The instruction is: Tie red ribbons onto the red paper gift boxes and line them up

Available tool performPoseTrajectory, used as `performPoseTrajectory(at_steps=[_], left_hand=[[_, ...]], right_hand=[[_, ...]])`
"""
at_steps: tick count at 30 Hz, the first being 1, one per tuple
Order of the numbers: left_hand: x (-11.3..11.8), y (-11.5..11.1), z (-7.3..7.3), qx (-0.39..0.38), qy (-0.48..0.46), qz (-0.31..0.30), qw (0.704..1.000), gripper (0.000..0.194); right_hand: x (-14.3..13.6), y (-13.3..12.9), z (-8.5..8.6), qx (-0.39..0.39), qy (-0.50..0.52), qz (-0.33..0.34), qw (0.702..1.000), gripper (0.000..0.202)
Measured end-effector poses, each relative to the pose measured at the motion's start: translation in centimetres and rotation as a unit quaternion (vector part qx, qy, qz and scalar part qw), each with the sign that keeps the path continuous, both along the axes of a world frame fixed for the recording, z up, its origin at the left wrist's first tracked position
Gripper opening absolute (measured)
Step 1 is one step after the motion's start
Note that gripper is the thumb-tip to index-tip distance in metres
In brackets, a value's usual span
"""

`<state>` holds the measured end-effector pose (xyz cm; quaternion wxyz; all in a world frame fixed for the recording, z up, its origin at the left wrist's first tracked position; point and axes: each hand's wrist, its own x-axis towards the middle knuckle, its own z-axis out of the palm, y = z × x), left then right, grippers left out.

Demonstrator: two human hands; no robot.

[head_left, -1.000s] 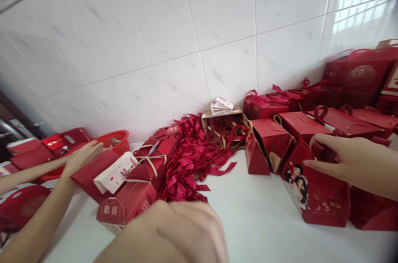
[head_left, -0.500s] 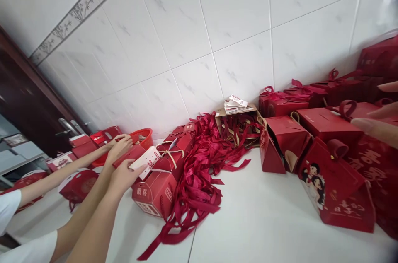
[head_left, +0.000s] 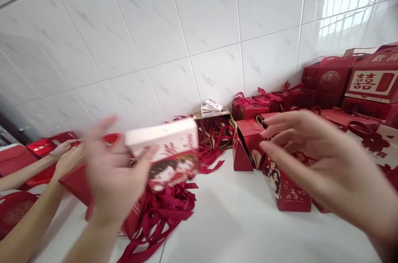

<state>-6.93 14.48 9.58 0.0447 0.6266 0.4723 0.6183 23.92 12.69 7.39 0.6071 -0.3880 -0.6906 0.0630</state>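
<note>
My left hand, blurred by motion, grips a small white-and-red gift box by its left side, with the thumb across the front. The box shows cartoon figures and red lettering, and it is raised above the table. At the right, my right hand is empty, its fingers apart and bent toward the left. Behind it stand red gift boxes, one of them with a cartoon couple. Below the held box lies a heap of dark red ribbons.
A cardboard box of ribbons stands by the tiled wall, with white cards on top. Several red boxes are stacked at the right. Another person's hands work at the far left, near an orange-red basket.
The view has turned to the right. My left hand has brought the white-and-red box up and toward the middle. My right hand has come further into view from the right edge.
</note>
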Motion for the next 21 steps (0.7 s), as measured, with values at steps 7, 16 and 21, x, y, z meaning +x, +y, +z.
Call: performPoseTrajectory(at_steps=[7, 16, 21], left_hand=[[6.2, 0.5, -8.1, -0.152, -0.123, -0.202, 0.960, 0.077], [2.3, -1.7, -11.3, -0.162, -0.032, -0.208, 0.964, 0.024], [0.7, -2.3, -12.2, -0.141, 0.011, -0.242, 0.960, 0.008]], right_hand=[[-4.0, 3.5, -5.2, -0.127, -0.169, 0.155, 0.965, 0.031], [-6.9, 3.2, -7.1, -0.259, -0.063, 0.273, 0.924, 0.022], [-7.6, 4.3, -7.9, -0.277, -0.032, 0.332, 0.901, 0.065]])
